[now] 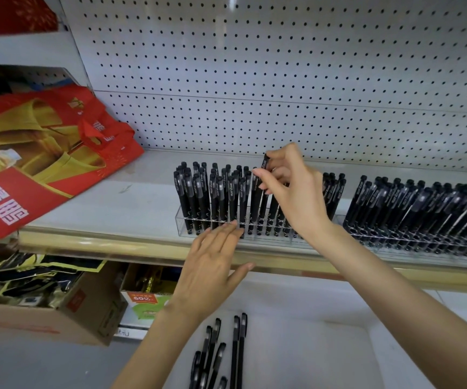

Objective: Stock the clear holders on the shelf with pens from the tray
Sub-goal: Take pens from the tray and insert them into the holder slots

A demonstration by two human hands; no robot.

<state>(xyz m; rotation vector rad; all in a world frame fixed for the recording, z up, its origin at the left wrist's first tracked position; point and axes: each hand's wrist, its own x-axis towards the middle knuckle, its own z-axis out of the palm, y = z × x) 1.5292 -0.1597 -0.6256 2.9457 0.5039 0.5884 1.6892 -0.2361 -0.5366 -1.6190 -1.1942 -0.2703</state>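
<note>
A pegboard-backed shelf [131, 203] carries a red bag [44, 153] at its left end and two clear holders. The nearer holder [180, 220] is partly filled with upright black pens; the farther holder [423, 245] is packed. Below, a white tray [311, 355] holds loose pens [238, 349]. The left hand [212, 265] lies flat, straight fingers touching the nearer holder's front. The right hand [296, 189] has its grip pinched on one pen [260, 178], upright in that holder's middle.

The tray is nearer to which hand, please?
Left. The left hand touches the holder just above the tray; the right hand pinches a pen higher up.
</note>
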